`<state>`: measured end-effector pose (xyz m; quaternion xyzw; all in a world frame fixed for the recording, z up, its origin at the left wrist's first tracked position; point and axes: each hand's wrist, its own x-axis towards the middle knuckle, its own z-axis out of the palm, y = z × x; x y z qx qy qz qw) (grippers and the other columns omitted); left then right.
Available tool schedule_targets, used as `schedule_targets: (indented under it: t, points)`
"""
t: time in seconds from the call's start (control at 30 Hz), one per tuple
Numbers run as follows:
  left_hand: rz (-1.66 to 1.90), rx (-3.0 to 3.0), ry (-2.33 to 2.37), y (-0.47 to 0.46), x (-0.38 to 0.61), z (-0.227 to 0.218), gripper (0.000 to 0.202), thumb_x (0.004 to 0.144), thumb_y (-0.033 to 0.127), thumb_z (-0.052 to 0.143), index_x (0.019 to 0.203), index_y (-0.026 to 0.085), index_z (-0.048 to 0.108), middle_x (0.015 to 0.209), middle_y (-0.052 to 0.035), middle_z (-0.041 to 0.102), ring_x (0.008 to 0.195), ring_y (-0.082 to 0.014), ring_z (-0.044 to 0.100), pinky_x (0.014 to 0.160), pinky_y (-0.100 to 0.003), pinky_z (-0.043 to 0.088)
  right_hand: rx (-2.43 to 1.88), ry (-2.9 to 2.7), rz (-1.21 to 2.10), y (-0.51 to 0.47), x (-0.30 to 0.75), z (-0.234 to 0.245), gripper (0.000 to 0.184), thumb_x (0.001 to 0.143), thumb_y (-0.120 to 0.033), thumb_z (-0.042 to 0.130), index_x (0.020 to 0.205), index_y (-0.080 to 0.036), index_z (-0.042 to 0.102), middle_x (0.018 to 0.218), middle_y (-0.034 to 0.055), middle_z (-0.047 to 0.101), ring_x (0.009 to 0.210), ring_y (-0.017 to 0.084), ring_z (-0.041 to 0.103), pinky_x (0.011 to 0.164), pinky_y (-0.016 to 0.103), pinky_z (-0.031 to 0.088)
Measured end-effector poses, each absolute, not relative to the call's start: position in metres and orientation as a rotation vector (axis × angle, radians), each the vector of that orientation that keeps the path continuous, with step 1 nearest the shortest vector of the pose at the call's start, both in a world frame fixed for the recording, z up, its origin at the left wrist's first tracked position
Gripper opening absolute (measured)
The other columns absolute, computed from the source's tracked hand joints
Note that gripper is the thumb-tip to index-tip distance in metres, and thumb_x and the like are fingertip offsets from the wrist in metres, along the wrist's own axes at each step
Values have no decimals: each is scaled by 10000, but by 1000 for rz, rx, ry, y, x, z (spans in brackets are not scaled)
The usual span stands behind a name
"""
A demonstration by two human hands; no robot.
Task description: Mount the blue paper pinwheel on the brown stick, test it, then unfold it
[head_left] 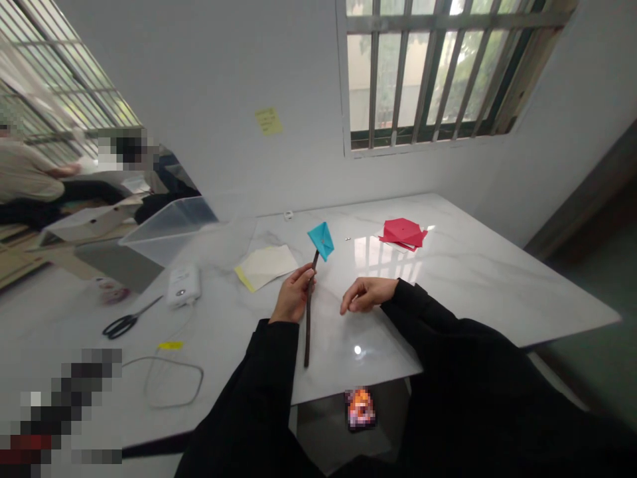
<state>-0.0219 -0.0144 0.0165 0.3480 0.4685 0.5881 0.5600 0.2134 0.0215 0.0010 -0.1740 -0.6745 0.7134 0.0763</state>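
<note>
In my left hand (294, 292) is a dark brown stick (308, 325), pinched between thumb and fingers near its upper part. A folded blue paper pinwheel (322, 240) sits at the stick's top end, with a small spot at its centre. The stick slants upright above the table, its lower end toward me. My right hand (365, 294) hovers to the right of the stick, apart from it, with loosely bent fingers and nothing visible in them. Behind my left hand lies a cream paper pad (266, 267) with a yellow edge.
Red paper pieces (403, 232) lie at the back right of the white table (497, 279). Tiny items (348, 239) rest near the pinwheel. To the left are scissors (130, 318), a white device (184, 285) with a cable (202, 378), and a clear plastic bin (169, 229). People sit beyond.
</note>
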Motion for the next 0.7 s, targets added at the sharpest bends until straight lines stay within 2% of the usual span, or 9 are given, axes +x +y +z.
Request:
schedule_targets:
  t: [0.1, 0.2, 0.27, 0.37, 0.43, 0.53, 0.57, 0.63, 0.7]
  points:
    - [1355, 826, 1093, -15, -23, 15, 398, 647, 256, 866, 1006, 148, 734, 882, -41, 707, 659, -83, 615, 599, -194, 473, -809, -1590, 1837, 32, 214, -5, 458, 752, -388, 743, 1124, -124, 696, 568, -91, 360, 480, 54, 268, 444, 201, 208]
    - [1296, 891, 1093, -17, -23, 14, 430, 635, 302, 886, 1008, 143, 740, 877, -46, 712, 657, -83, 613, 634, -208, 481, -1055, -1212, 1566, 49, 219, -10, 586, 726, -316, 688, 1283, -153, 604, 669, -61, 448, 497, 58, 318, 438, 192, 244]
    - [1266, 927, 1100, -17, -23, 12, 466, 625, 346, 896, 1018, 146, 744, 879, -49, 715, 655, -87, 610, 632, -215, 473, -1211, -1013, 1375, 56, 222, -11, 712, 725, -282, 650, 1409, -170, 487, 741, -41, 510, 508, 68, 378, 437, 191, 288]
    - [1255, 948, 1100, -16, -24, 10, 493, 616, 373, 900, 1030, 151, 749, 897, -50, 720, 667, -96, 611, 655, -228, 475, -1282, -963, 1227, 53, 224, -6, 790, 754, -273, 649, 1494, -195, 382, 756, -48, 543, 512, 70, 406, 447, 183, 310]
    - [1253, 957, 1091, -15, -25, 9, 489, 615, 364, 903, 1029, 152, 752, 901, -52, 722, 687, -104, 614, 683, -238, 483, -1155, -1265, 1475, 44, 224, -1, 733, 751, -292, 717, 1438, -195, 480, 729, -54, 564, 507, 61, 399, 458, 179, 292]
    - [1262, 955, 1074, -14, -26, 6, 477, 619, 349, 904, 1024, 149, 751, 906, -56, 724, 699, -112, 615, 701, -250, 496, -615, -2070, 2327, 28, 225, 5, 638, 657, -314, 867, 1221, -87, 672, 707, -10, 609, 541, 81, 480, 492, 206, 304]
    - [1272, 950, 1070, -13, -26, 5, 474, 620, 346, 903, 1023, 148, 750, 909, -56, 724, 699, -111, 614, 702, -251, 498, -429, -2206, 2486, 24, 224, 5, 604, 645, -339, 886, 1145, -53, 704, 707, 8, 613, 546, 85, 488, 494, 214, 299]
    - [1288, 942, 1065, -13, -27, 4, 467, 623, 340, 901, 1020, 146, 749, 914, -55, 724, 702, -108, 613, 702, -247, 499, -367, -2133, 2500, 22, 221, 3, 544, 698, -406, 855, 1084, -48, 720, 660, -13, 562, 516, 61, 417, 480, 214, 265]
    - [1291, 935, 1061, -12, -27, 5, 463, 619, 330, 903, 1014, 142, 749, 917, -54, 725, 708, -105, 615, 703, -240, 498, -559, -1840, 2281, 27, 218, 0, 508, 771, -398, 793, 1162, -90, 688, 617, -64, 457, 499, 43, 310, 468, 203, 219]
